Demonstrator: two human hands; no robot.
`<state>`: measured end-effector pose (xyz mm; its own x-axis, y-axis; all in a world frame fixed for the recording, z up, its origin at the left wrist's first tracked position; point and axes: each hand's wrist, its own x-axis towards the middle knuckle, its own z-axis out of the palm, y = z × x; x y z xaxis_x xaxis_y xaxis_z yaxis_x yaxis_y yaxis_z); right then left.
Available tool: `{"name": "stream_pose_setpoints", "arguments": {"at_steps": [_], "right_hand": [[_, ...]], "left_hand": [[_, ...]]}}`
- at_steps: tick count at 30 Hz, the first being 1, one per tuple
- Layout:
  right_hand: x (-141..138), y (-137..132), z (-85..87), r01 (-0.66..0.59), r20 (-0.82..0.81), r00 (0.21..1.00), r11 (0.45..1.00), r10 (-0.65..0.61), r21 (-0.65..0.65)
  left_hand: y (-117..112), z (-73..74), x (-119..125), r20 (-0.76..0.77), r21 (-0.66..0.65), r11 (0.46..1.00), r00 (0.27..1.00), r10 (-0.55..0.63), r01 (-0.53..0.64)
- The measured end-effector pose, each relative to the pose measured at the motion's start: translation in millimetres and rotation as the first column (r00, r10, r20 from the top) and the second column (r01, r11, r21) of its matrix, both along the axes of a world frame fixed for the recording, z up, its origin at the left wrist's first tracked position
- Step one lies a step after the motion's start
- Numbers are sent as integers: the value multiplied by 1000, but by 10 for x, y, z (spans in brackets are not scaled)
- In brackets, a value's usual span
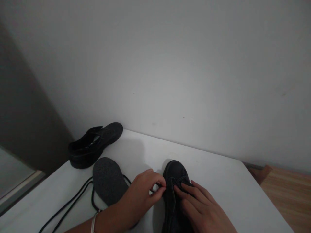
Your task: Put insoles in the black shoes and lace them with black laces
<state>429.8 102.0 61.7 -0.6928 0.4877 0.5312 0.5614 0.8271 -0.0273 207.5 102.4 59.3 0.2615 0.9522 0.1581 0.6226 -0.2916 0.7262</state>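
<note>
A black shoe [176, 168] stands on the white table with its toe pointing away from me. At the shoe's left edge my left hand [148, 187] pinches a black shoelace [153, 191] between thumb and index finger. From the right, my right hand [200, 204] grips the shoe, its fingers over the opening and the tongue area. The heel end lies beyond the bottom of the view. Partly under my left forearm is a dark grey insole [107, 178], and black lace strands [75, 197] run from beside it towards the lower left.
A second black shoe [97, 142] sits at the table's back left corner by the wall, with no lace visible in it. The white table [230, 187] meets a pale wall [184, 81] along its back edge. Beyond its right edge is a light wooden surface [289, 191].
</note>
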Motion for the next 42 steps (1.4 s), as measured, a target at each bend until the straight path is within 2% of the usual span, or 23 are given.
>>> {"name": "stream_pose_setpoints", "arguments": {"at_steps": [6,9,13,21,26,30,37,42], "right_hand": [[3,-39,73,11,-37,999,996,-14,-86],[-6,-45,138,75,-86,992,983,-90,-169],[-95,-12,186,176,-93,975,955,-203,-237],[-300,61,147,273,23,960,918,-278,-286],[-234,41,307,247,-46,958,896,-283,-370],[-168,35,417,238,-49,959,893,-277,-383],[-304,63,288,330,158,943,888,-293,-320],[-339,67,298,318,130,948,906,-292,-279]], "left_hand": [[16,39,67,95,-6,1000,995,-15,16],[30,29,60,167,21,1000,986,-17,14],[40,21,51,191,17,1000,982,3,-6],[31,79,83,244,-124,992,969,23,7],[18,124,47,273,-184,983,962,21,30],[33,182,27,260,-168,985,966,11,34],[32,160,86,278,-215,976,960,16,46],[33,175,84,262,-217,975,965,7,52]]}}
